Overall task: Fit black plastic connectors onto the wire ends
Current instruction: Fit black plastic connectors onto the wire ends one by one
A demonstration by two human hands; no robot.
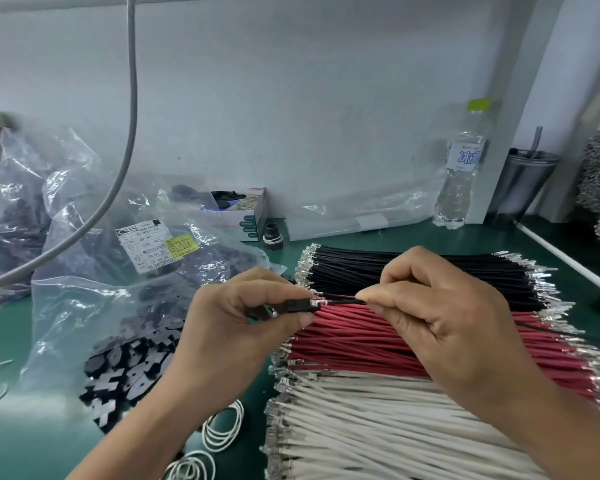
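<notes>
1. Left hand (243,317) – pinches a black plastic connector (300,305) between thumb and forefinger, over the middle of the worktop (11,441). The connector's open end faces right, toward the incoming terminal, so the cavity is presented square to the wire.

2. Right hand (440,313) – pinches a thin black wire (342,298) just behind its crimped metal terminal (317,301). A grip this close to the tip probably keeps the flexible wire from buckling during insertion.

3. The terminal sits at the connector mouth; whether it has begun to enter cannot be told. Judged step: seating the terminal in the housing.

4. Wire stock lies in three sorted bundles toward the right edge of the worktop, directly under the hands: black wires (413,271) farthest back, red wires (361,337) in the middle, white wires (378,420) nearest the front edge. All terminals point the same way, so a single wire can be drawn without turning it.

5. A clear bag of connectors (125,344) lies open toward the left front, within reach of the left hand.

6. White rubber bands (222,427) lie on the front edge between bag and bundles.
</notes>
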